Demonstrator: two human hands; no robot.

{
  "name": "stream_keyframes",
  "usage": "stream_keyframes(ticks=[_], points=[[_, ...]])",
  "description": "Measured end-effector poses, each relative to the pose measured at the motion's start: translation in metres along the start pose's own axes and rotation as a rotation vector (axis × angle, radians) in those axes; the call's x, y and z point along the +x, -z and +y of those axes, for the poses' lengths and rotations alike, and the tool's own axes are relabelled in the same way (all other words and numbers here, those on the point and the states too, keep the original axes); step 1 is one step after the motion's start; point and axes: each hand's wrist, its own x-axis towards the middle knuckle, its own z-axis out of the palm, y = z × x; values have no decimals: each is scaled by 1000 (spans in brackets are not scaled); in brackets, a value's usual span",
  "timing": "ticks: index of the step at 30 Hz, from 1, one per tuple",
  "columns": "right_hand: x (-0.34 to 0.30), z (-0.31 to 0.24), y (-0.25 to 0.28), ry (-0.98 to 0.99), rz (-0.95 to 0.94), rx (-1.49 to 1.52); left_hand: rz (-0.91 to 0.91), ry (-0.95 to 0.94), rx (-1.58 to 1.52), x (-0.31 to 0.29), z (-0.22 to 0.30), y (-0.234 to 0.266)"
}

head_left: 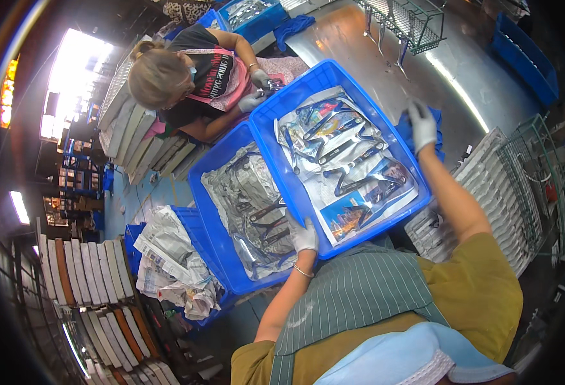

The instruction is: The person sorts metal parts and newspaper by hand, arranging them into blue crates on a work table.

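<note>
A blue plastic crate [352, 70], lined with printed paper, stands tilted in front of me. Several shiny forked metal pieces [341, 142] lie on the paper; their exact kind I cannot make out. My left hand [303, 236], in a white glove, grips the crate's near left wall. My right hand [422, 127], also gloved, is off the crate's right side with its fingers stretched out, beside a blue cloth [442, 131]. A second blue crate [230, 273] sits lower to the left, holding crumpled newspaper [234, 186] and more metal pieces [266, 221].
Across from me a co-worker [192, 83] handles small metal pieces. A metal table [359, 58] carries a green wire rack [404, 25]. Stacked pale trays [488, 199] stand at the right, another blue crate [523, 58] beyond. Bundled newspaper [176, 256] lies at the left.
</note>
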Motion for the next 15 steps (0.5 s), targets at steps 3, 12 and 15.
stream_keyframes(ticks=[3,12,15], points=[[81,35,18,90,194,-209,16,-29,11,-2,6,0],[219,74,22,182,87,-475,33,5,60,-7,16,2],[196,63,3,86,-123,-157,78,7,81,-9,13,5]])
